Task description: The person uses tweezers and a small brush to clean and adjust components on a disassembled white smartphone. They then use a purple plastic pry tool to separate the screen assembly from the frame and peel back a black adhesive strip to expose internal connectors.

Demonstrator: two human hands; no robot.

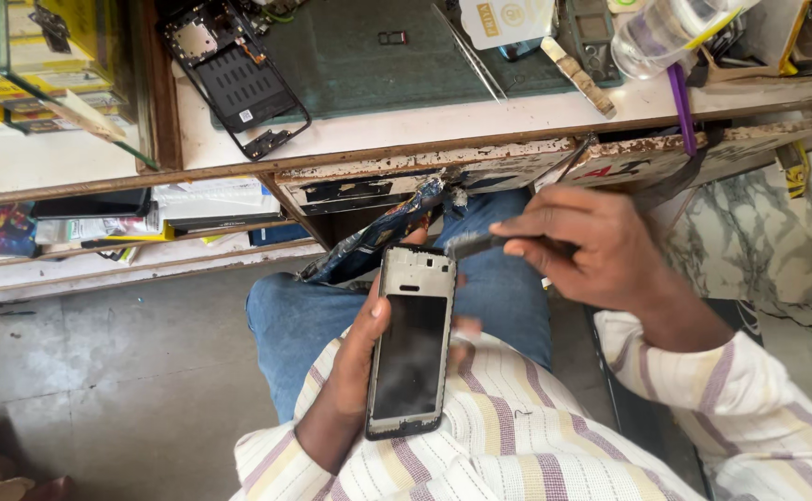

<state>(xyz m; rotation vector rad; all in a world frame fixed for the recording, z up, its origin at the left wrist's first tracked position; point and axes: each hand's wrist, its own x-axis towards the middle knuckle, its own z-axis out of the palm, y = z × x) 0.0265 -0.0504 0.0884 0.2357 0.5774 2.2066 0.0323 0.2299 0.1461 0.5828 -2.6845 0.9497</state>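
My left hand [361,345] grips a phone screen frame [412,341] upright over my lap; it is grey-edged with a dark glass panel. My right hand [584,243] holds a small dark brush-like tool [473,244] whose tip rests at the frame's top right corner. Below both hands lie my jeans and a striped shirt.
A workbench edge [443,139] runs across above my knees. On it lie an opened phone back with its circuit board [232,76], a green mat [378,65], tweezers [471,54], a clear plastic bottle [658,35] and a purple-handled tool [681,108]. Shelves with boxes [128,218] stand at left.
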